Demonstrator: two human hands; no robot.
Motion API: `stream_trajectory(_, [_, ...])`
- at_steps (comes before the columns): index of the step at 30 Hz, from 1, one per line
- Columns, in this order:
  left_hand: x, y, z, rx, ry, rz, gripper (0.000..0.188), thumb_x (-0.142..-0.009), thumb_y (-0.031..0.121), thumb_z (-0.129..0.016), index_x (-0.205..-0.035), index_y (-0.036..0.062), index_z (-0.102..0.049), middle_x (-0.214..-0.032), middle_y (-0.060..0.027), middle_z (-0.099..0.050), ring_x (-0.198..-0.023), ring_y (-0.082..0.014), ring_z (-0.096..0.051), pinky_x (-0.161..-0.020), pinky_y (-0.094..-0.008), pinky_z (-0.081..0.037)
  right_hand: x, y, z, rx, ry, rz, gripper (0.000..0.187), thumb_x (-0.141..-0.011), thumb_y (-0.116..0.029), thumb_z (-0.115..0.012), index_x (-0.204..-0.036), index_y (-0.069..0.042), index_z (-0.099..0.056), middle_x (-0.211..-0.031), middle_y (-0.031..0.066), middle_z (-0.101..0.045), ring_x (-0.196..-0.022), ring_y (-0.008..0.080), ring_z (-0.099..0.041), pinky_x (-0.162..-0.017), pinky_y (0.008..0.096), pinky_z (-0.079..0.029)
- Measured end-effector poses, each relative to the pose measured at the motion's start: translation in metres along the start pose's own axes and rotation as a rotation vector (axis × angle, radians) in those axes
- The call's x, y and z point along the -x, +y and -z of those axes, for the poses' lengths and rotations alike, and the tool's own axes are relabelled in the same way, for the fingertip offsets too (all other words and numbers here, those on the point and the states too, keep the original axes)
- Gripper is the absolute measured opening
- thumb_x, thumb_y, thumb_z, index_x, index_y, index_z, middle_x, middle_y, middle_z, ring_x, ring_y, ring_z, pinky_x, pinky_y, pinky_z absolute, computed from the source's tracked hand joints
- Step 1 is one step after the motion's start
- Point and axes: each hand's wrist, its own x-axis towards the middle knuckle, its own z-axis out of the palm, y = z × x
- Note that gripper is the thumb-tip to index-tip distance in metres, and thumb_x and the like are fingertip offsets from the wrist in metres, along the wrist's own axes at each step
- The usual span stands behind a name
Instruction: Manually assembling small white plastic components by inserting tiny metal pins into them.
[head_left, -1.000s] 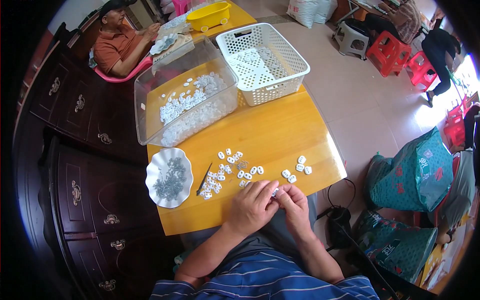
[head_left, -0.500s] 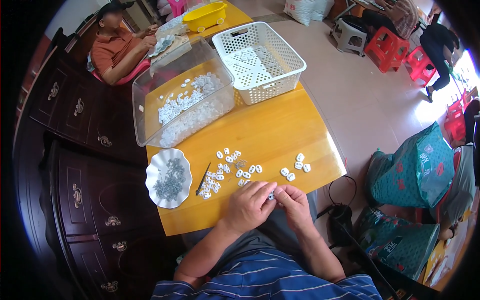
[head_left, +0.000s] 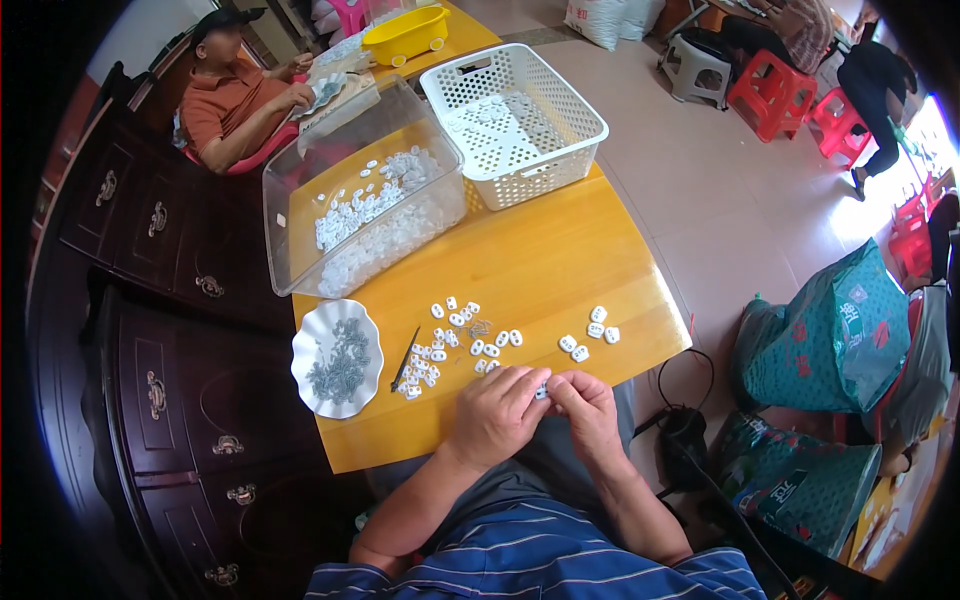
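Observation:
At the table's near edge, my left hand (head_left: 497, 412) and my right hand (head_left: 585, 407) meet around a small white plastic piece (head_left: 541, 391) with dark spots. Both hands pinch it between thumb and fingers, which hide most of it. Just beyond lie loose white plastic pieces with two holes (head_left: 428, 358), and a little heap of metal pins (head_left: 480, 328) among them. Farther right, several white pieces with dark markings (head_left: 597, 329) lie apart. A thin black pointed tool (head_left: 406, 358) rests left of the loose pieces. Small grey metal parts fill a scalloped white dish (head_left: 303, 381).
A clear plastic bin (head_left: 283, 245) of white pieces and a white perforated basket (head_left: 590, 150) stand at the table's far side. Dark drawers (head_left: 190, 340) border the left. A person in an orange shirt (head_left: 235, 112) sits beyond. Teal bags (head_left: 825, 335) stand on the right.
My hands stay almost in place, still pinching the small piece. The seated person's hands have shifted slightly. The whole view has moved a little.

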Motion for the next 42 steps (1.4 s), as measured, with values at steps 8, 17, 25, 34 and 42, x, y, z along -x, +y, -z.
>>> stream_trajectory(8, [-0.001,-0.006,-0.001,-0.015,-0.023,-0.044,0.027,-0.085,0.012,-0.077,-0.11,0.0027,-0.07,-0.097,-0.0103,-0.072,-0.087,-0.0282,-0.072,-0.074,-0.0381,-0.058,0.0,0.004,0.001,-0.002,0.019,0.015,0.019,-0.104,-0.014,-0.065,-0.095,0.0,-0.074,-0.082,-0.0024,-0.069,-0.075,0.004,-0.06,-0.07,0.0207,-0.049])
stream_trajectory(17, [-0.003,-0.007,-0.001,-0.007,-0.016,-0.058,0.026,-0.085,0.012,-0.078,-0.108,0.0033,-0.071,-0.095,-0.0102,-0.073,-0.085,-0.0286,-0.072,-0.072,-0.0383,-0.058,0.0,0.005,0.0,-0.013,0.027,0.026,0.018,-0.103,-0.014,-0.066,-0.095,0.0,-0.074,-0.082,-0.0027,-0.069,-0.075,0.004,-0.06,-0.069,0.0207,-0.049])
stream_trajectory(25, [-0.002,-0.008,-0.002,0.023,-0.001,-0.077,0.021,-0.087,0.009,-0.076,-0.106,0.0018,-0.071,-0.093,-0.0127,-0.073,-0.081,-0.0316,-0.072,-0.071,-0.0395,-0.058,0.002,0.004,0.001,0.022,0.03,0.039,0.018,-0.103,-0.014,-0.067,-0.095,0.0,-0.074,-0.081,-0.0031,-0.069,-0.074,0.0039,-0.06,-0.068,0.0206,-0.049])
stream_trajectory(34, [-0.003,-0.004,0.002,0.124,0.019,0.002,0.024,-0.087,0.011,-0.077,-0.108,0.0036,-0.071,-0.093,-0.0126,-0.074,-0.083,-0.0303,-0.073,-0.071,-0.0387,-0.058,0.001,0.0,-0.001,0.052,0.042,0.047,0.02,-0.103,-0.015,-0.066,-0.094,0.0,-0.074,-0.08,-0.0018,-0.069,-0.072,0.0049,-0.061,-0.067,0.0209,-0.049])
stream_trajectory(42, [0.0,-0.011,0.004,0.131,0.011,0.036,0.021,-0.087,0.007,-0.078,-0.107,0.0033,-0.071,-0.099,-0.0147,-0.075,-0.088,-0.0326,-0.074,-0.077,-0.0391,-0.06,-0.003,-0.004,-0.01,0.069,0.015,0.078,0.022,-0.104,-0.016,-0.065,-0.094,0.002,-0.073,-0.079,0.0004,-0.07,-0.072,0.0073,-0.063,-0.068,0.0227,-0.051])
